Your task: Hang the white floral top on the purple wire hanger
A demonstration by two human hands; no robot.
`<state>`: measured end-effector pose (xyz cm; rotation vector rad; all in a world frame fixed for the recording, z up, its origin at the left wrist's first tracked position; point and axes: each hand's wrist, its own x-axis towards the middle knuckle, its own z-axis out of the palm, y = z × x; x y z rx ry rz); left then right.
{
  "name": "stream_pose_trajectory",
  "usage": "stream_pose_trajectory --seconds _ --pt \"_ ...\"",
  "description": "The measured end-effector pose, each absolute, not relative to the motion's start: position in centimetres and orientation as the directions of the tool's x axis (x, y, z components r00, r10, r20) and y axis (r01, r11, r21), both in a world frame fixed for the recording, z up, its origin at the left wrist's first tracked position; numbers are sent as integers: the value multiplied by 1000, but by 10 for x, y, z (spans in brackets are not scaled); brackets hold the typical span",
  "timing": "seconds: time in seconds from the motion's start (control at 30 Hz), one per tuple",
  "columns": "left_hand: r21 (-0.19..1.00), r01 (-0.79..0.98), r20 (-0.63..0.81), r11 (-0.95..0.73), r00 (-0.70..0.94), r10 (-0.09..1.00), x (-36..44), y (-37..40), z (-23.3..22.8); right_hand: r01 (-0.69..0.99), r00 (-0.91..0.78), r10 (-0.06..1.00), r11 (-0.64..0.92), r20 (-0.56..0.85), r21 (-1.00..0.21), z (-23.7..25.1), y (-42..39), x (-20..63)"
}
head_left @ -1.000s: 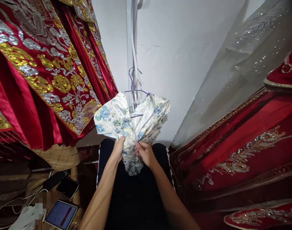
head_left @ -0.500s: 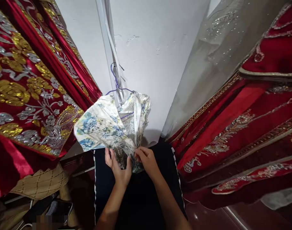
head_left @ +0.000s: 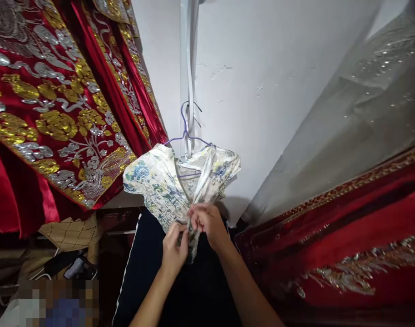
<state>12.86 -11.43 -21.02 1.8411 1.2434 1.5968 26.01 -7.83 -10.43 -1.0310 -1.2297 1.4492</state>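
Left hand [head_left: 173,247] and right hand [head_left: 207,222] are pinching the front of the dress [head_left: 166,186] on its hanger [head_left: 187,131]; fabric is looking light, soft and slippery.

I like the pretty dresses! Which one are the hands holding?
The small white dress with blue flowers, on the purple hanger. Both hands, left hand and right hand, pinch it. The other dresses are red or grey.
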Motion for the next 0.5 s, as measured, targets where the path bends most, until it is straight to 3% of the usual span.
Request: stream_pose_trajectory --seconds 0.27,0.4,0.5 --pt "791 438 486 -427 -26 874 136 -97 -226 -276 -176 969 120 173 -954 5 -1 263" --pt "791 451 471 -414 -17 882 131 -89 -219 -223 -236 943 183 236 -957 10 3 261" --pt "771 420 538 -478 -30 842 120 -75 -183 -209 -201 940 234 276 -949 -2 -2 257"
